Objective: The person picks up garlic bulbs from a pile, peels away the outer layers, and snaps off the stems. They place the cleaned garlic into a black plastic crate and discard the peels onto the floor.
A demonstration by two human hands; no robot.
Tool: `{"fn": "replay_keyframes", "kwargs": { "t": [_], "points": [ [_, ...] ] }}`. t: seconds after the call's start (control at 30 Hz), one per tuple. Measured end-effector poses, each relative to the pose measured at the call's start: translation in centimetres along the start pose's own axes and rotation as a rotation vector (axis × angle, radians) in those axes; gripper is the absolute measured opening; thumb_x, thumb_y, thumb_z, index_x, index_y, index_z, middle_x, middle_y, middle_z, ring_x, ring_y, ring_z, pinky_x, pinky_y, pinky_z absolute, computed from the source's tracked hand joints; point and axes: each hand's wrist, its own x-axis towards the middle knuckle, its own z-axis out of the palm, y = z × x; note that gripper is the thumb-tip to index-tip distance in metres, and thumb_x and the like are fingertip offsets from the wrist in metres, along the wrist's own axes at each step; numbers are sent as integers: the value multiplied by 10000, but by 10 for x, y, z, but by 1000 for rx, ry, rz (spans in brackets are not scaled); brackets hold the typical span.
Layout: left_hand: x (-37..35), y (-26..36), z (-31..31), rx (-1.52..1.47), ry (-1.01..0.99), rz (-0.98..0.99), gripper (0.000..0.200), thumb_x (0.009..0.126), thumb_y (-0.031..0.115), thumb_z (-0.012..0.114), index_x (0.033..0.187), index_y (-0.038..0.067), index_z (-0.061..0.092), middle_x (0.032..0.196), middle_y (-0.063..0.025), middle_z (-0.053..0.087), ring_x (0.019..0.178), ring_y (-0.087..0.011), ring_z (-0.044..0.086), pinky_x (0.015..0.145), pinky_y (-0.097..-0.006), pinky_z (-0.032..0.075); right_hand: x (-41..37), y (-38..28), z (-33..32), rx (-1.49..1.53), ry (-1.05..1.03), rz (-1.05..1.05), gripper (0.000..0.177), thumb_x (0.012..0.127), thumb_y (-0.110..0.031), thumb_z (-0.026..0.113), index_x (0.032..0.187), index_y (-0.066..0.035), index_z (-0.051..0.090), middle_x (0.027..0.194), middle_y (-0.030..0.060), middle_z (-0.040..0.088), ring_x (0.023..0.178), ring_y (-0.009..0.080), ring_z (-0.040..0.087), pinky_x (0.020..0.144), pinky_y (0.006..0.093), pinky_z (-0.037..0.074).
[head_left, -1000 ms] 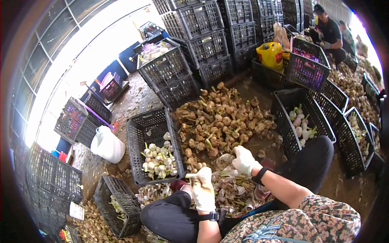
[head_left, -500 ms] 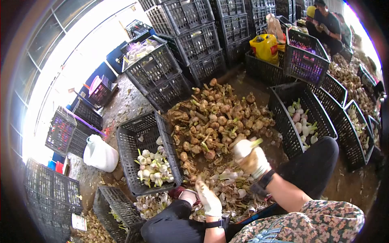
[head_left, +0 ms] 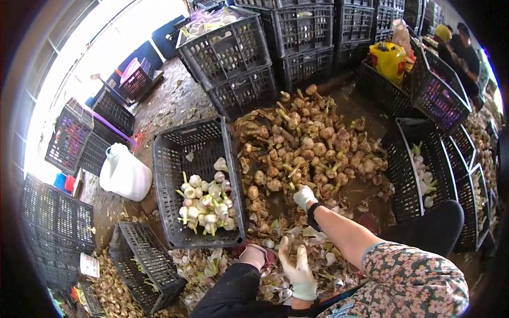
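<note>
My gloved right hand (head_left: 304, 196) reaches down at the near edge of a heap of unpeeled, soil-brown garlic bulbs (head_left: 318, 146). Its fingertips are hidden under the back of the hand, close to a bulb with a green stem end, so I cannot tell what they grip. Palm up and fingers apart, my gloved left hand (head_left: 298, 267) is empty above loose garlic skins (head_left: 225, 265). Left of the heap, a black plastic crate (head_left: 165, 212) contains a cluster of cleaned white garlic (head_left: 207, 204) with short green stems.
Another crate (head_left: 405, 175) with white garlic stands right of the heap. Stacked crates (head_left: 305, 34) rise behind it. A white jug (head_left: 127, 172) is at the left, above a tilted crate (head_left: 154, 265). Co-workers (head_left: 466, 58) sit at the far right.
The white garlic bulb that was in my right hand is gone from it, and that hand has moved down to the heap. My left hand has turned palm up. The camera view has shifted.
</note>
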Motion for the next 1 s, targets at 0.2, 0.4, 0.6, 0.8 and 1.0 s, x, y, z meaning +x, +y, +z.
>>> {"fn": "replay_keyframes", "kwargs": {
  "t": [0.2,0.4,0.6,0.8,1.0],
  "points": [
    [20,-23,-4,161,17,211,797,887,6,674,1548,67,232,1580,-142,260,1440,-250,292,1176,-378,284,-100,24,-49,573,-376,-419,155,896,-74,611,1010,-10,694,849,56,685,764,180,631,714,284,510],
    [7,-6,-5,257,-171,360,800,829,35,744,1505,26,316,1513,-134,367,1374,-253,375,1180,-379,250,-218,19,-59,958,-541,-480,271,967,-231,652,1128,-14,641,971,16,671,877,113,620,786,275,520],
    [-4,-21,-8,100,-220,505,803,724,-141,761,1419,56,409,1327,-71,501,1222,-199,494,1071,-350,410,-294,10,-66,722,-227,-595,277,912,-259,723,1010,0,709,911,40,723,848,105,635,792,274,505],
    [-17,-14,-15,-99,-246,439,859,713,-222,707,1416,171,407,1236,-67,516,961,-187,593,770,-338,575,-310,30,-84,901,-550,-541,415,920,-116,689,1298,10,573,1058,42,682,892,105,639,810,269,518],
    [-25,-11,-13,303,-265,791,815,735,-191,717,1412,119,384,1302,-78,487,1164,-200,517,991,-331,478,-344,13,-95,729,-259,-583,311,900,-105,701,1184,11,653,999,23,699,888,97,628,807,269,520]
  ]
}}
